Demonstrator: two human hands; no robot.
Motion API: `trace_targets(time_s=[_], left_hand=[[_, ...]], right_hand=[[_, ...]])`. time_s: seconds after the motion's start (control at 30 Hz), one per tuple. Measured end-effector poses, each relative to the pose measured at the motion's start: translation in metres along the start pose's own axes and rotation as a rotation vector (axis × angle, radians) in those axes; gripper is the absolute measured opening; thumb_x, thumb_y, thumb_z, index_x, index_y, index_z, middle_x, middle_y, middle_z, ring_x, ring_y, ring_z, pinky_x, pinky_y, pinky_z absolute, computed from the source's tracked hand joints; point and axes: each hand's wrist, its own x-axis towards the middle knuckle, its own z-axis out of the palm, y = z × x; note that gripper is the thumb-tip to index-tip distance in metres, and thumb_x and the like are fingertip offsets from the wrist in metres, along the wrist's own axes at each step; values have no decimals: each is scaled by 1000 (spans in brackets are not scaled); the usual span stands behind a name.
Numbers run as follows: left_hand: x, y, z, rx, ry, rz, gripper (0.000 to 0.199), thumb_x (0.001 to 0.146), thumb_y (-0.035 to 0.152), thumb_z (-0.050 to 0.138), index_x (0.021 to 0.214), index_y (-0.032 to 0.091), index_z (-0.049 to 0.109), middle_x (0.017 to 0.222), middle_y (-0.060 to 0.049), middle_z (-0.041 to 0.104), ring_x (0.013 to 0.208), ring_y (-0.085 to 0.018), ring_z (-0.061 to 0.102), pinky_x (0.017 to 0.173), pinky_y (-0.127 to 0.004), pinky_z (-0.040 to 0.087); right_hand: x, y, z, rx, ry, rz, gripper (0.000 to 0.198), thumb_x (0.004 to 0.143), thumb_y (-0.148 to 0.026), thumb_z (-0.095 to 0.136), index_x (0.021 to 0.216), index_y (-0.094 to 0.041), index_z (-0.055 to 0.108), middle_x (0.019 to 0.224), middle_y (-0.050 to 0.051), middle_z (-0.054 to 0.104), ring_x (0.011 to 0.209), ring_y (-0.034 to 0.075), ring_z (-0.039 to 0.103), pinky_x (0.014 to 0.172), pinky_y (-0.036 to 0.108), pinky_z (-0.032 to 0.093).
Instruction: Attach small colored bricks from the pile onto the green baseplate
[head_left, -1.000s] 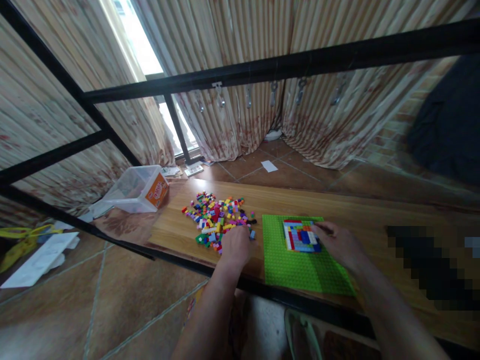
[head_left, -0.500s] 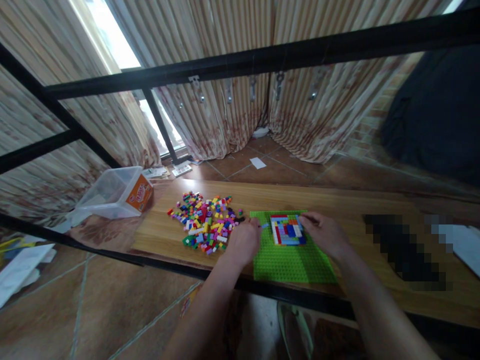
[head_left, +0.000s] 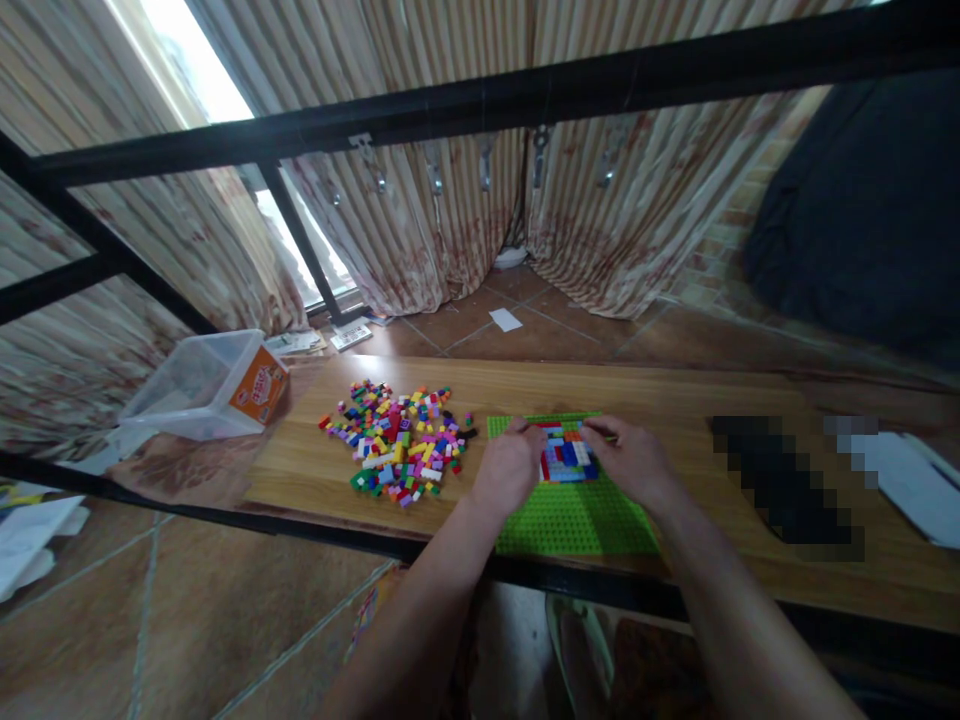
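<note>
A square build of toy bricks (head_left: 568, 455), with a light blue border and red, blue, white and orange pieces inside, stands on a green studded baseplate (head_left: 577, 520). My left hand (head_left: 511, 465) is over the build's left side, its fingers closed and bent down at the upper left corner. Whatever its fingertips hold is hidden now; half a second ago a small light blue brick stuck out of them. At the upper right corner, my right hand (head_left: 630, 458) grips the build's edge with thumb and fingers.
Loose coloured bricks (head_left: 401, 440) lie spread on the wooden table (head_left: 300, 480) left of the baseplate. Beyond the table's left end is a clear plastic box (head_left: 199, 385) with an orange label. A blurred-out dark object (head_left: 784, 485) lies to the right. A black metal rail (head_left: 450, 110) crosses above.
My left hand has moved right, from beside the build to over its left edge, carrying the light blue brick, which is now out of sight. My right hand stays at the corner. The view has shifted slightly.
</note>
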Motion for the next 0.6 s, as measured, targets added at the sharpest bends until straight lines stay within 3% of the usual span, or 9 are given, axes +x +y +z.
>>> trace_targets(time_s=[0.43, 0.6], left_hand=[[6, 0, 0, 49, -19, 88, 32, 97, 17, 41, 83, 15, 70, 85, -7, 68, 86, -18, 61, 80, -25, 49], [9, 0, -1, -1, 25, 39, 26, 96, 20, 48, 84, 17, 71, 84, -6, 68, 85, -17, 62, 80, -24, 49]], right_hand=[[1, -2, 11, -48, -8, 2, 41, 90, -41, 53, 116, -13, 67, 105, 15, 74, 90, 25, 70, 83, 37, 50], [2, -2, 15, -65, -6, 3, 48, 91, -44, 51, 121, -10, 65, 107, 17, 73, 94, 26, 69, 84, 38, 50]])
